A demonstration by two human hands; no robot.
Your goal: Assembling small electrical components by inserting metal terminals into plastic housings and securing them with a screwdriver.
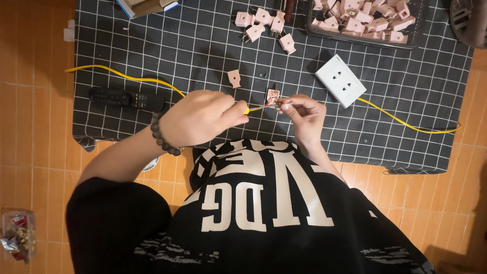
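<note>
My left hand (pixel 200 117), with a dark bead bracelet on its wrist, grips the end of a yellow cable (pixel 127 77) just above my lap. My right hand (pixel 304 114) pinches a small open pink plug half (pixel 273 96) with metal parts showing, and the cable's bare end meets it. A loose pink plug cover (pixel 234 78) lies on the mat just beyond my hands, with a tiny dark screw (pixel 262 75) beside it.
A black grid-patterned mat (pixel 203 45) covers the orange tiled floor. On it lie a white wall socket (pixel 340 80), a black remote-like device (pixel 127 99), several pink plugs (pixel 266 23), and a dark tray (pixel 413 43) of more plugs. A small bag (pixel 18 236) sits lower left.
</note>
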